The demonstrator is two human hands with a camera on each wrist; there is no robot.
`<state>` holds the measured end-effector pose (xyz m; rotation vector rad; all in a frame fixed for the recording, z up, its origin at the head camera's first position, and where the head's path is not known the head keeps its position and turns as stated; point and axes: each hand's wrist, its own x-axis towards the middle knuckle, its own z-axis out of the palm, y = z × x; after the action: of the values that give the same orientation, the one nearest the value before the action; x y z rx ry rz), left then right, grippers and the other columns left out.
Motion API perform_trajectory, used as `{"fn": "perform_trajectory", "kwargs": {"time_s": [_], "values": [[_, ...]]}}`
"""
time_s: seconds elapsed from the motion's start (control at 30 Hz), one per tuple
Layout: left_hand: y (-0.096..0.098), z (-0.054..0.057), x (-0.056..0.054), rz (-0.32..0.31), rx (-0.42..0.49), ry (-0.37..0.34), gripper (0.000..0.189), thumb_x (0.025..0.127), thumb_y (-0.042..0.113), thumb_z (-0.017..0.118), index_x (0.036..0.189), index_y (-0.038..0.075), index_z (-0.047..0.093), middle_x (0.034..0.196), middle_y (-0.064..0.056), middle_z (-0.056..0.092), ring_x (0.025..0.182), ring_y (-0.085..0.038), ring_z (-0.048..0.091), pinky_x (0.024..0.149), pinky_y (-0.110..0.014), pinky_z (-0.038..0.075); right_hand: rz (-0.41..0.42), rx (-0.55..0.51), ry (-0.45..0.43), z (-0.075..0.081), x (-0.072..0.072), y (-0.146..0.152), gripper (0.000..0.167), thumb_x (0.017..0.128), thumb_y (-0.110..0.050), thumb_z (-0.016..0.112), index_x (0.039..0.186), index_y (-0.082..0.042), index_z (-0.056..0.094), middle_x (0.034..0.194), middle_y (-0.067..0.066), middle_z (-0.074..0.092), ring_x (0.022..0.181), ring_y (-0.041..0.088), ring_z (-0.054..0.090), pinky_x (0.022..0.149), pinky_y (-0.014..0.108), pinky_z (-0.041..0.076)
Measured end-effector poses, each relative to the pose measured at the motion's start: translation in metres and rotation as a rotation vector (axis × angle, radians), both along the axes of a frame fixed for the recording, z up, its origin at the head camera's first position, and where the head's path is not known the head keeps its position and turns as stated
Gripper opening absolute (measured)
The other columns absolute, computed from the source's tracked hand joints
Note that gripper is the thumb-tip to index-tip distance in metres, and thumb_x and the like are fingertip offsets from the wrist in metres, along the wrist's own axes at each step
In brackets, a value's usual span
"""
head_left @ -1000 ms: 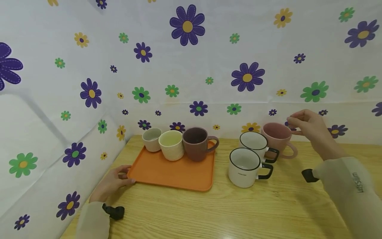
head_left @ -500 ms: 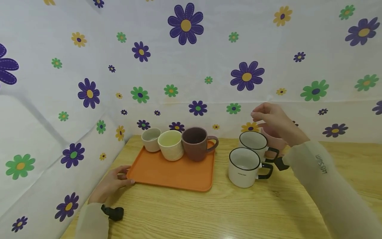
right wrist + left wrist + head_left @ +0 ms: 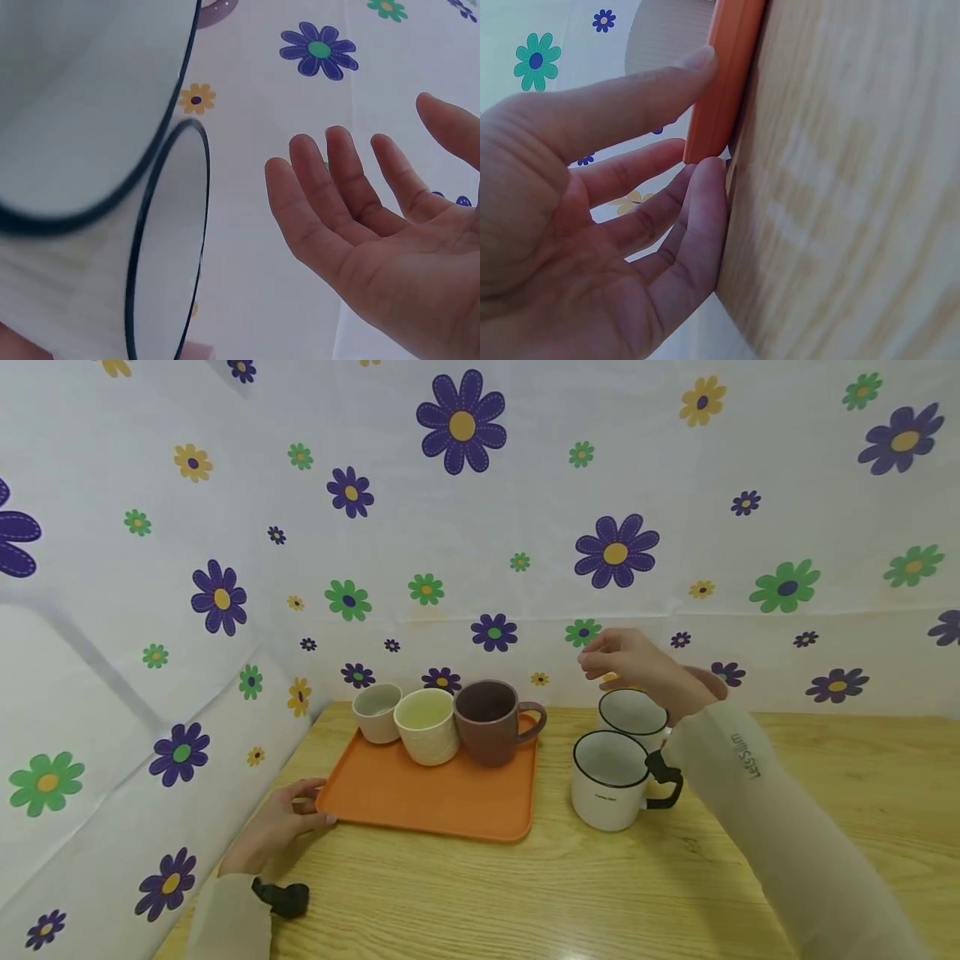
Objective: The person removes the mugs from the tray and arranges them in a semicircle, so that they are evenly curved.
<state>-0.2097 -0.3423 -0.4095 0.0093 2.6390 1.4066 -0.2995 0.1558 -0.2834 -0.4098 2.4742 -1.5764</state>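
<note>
In the head view, a person's left hand (image 3: 273,827) pinched the near-left corner of a flat, rectangular orange tray (image 3: 435,797) on a wood-grain table (image 3: 450,893); along its far side stood a small, round pale-gray cup (image 3: 378,720), a round pale-yellow cup (image 3: 427,735) and a dark plum handled mug (image 3: 486,731). The right hand (image 3: 637,664), fingers apart, hovered near a white, black-rimmed cylindrical mug (image 3: 626,714) and its nearer twin (image 3: 603,797), right of the tray, partly hiding a pink mug (image 3: 708,683). The left wrist view showed thumb and fingers meeting the tray's corner. The right wrist view showed the right hand's fingers loosely spread beside the rims.
</note>
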Motion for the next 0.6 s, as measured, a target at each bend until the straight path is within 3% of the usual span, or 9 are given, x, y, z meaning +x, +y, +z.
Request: {"fn": "perform_trajectory", "kwargs": {"time_s": [0.6], "values": [[0.0, 0.002, 0.001, 0.018, -0.008, -0.001, 0.071, 0.089, 0.006, 0.077, 0.146, -0.014, 0.039, 0.131, -0.032, 0.053, 0.111, -0.035, 0.063, 0.08, -0.03, 0.055, 0.07, 0.052, -0.033, -0.007, -0.011, -0.037, 0.032, 0.104, -0.015, 0.056, 0.126, 0.008, 0.054, 0.117, 0.021, 0.062, 0.112, 0.034, 0.06, 0.102, 0.053, 0.047]]}}
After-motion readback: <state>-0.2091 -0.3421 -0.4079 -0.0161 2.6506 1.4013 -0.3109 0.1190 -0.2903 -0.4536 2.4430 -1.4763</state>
